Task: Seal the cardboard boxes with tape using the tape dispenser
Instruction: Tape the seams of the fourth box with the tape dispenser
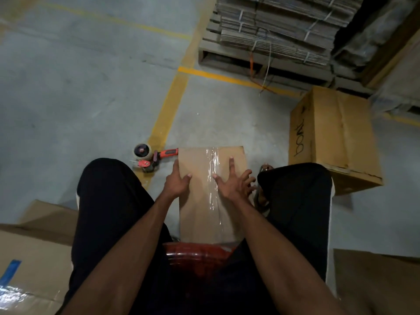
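A small cardboard box (200, 208) stands on the floor between my knees, with a strip of clear tape (213, 178) running down the middle of its top. My left hand (177, 180) holds the box's left edge, thumb on top and fingers down the side. My right hand (234, 180) lies flat on the top, fingers spread, just right of the tape. The orange tape dispenser (151, 156) with its roll lies on the floor to the left of the box, touched by neither hand.
A taller cardboard box (336, 137) stands at the right. More boxes sit at the lower left (34, 258) and lower right (375, 283). A pallet of bundled flat cartons (284, 30) fills the far right. Yellow lines cross the grey floor (79, 98).
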A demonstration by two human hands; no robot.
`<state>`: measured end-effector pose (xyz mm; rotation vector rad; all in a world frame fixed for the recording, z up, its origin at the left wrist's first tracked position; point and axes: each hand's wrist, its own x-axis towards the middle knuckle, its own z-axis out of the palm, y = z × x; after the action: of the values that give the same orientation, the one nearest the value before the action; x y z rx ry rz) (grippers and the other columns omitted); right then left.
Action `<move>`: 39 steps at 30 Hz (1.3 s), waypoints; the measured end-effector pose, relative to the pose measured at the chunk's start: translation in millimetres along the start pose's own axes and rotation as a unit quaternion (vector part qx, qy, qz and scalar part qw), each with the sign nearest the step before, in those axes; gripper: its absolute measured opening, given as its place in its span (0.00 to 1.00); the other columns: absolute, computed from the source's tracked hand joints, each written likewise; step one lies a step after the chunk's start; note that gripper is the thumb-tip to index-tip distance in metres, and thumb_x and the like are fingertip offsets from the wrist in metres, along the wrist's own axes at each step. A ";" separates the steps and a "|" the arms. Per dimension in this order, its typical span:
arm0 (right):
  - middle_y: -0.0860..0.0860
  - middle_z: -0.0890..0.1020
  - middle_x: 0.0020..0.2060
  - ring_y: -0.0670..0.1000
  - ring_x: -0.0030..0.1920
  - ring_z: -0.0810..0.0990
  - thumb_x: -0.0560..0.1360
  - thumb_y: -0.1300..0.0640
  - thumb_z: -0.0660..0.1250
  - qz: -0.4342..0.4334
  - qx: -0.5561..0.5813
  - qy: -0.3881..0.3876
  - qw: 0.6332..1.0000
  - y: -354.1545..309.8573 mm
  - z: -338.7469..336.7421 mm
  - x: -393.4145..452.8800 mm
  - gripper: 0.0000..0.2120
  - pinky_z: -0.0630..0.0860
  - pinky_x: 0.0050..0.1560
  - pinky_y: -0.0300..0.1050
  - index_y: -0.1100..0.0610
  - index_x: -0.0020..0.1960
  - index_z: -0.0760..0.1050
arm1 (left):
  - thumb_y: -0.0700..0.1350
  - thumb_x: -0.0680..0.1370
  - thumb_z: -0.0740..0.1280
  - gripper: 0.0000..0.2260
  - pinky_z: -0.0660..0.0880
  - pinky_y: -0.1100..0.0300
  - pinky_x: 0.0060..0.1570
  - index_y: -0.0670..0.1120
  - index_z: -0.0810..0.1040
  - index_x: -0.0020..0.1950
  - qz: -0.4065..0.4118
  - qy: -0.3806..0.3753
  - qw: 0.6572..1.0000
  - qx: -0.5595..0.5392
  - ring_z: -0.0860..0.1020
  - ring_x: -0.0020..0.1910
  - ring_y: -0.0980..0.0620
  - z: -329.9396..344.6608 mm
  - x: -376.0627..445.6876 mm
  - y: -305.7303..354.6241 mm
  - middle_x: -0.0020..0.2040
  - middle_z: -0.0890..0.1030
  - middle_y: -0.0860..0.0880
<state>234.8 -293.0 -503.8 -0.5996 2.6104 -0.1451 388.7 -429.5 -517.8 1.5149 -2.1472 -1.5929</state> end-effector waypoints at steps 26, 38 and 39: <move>0.49 0.76 0.70 0.57 0.76 0.66 0.81 0.31 0.48 -0.262 -0.048 0.099 0.959 -106.9 33.6 105.6 0.31 0.52 0.79 0.60 0.50 0.72 0.71 | 0.43 0.77 0.65 0.22 0.74 0.56 0.40 0.54 0.69 0.71 -0.174 0.001 0.980 -0.096 0.81 0.47 0.36 0.1 231.9 -86.4 0.56 0.80 0.33; 0.47 0.77 0.67 0.54 0.70 0.71 0.81 0.33 0.54 -0.259 -0.029 0.113 0.959 -109.0 35.1 105.9 0.26 0.65 0.67 0.57 0.47 0.68 0.76 | 0.51 0.77 0.68 0.32 0.78 0.49 0.47 0.51 0.59 0.79 -0.221 -0.046 0.974 0.019 0.78 0.55 0.39 20.9 321.1 -110.7 0.64 0.75 0.44; 0.47 0.77 0.67 0.53 0.70 0.71 0.81 0.33 0.54 -0.257 -0.031 0.109 0.960 -108.8 34.6 106.1 0.26 0.65 0.66 0.56 0.47 0.68 0.76 | 0.55 0.76 0.68 0.29 0.77 0.50 0.51 0.47 0.66 0.74 -0.210 -0.047 0.976 0.042 0.79 0.57 0.38 20.1 318.6 -112.1 0.62 0.77 0.41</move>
<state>207.8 -437.2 -556.3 -1.3440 2.6097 -0.3059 287.4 -643.7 -759.4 2.0714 -2.0621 -1.7371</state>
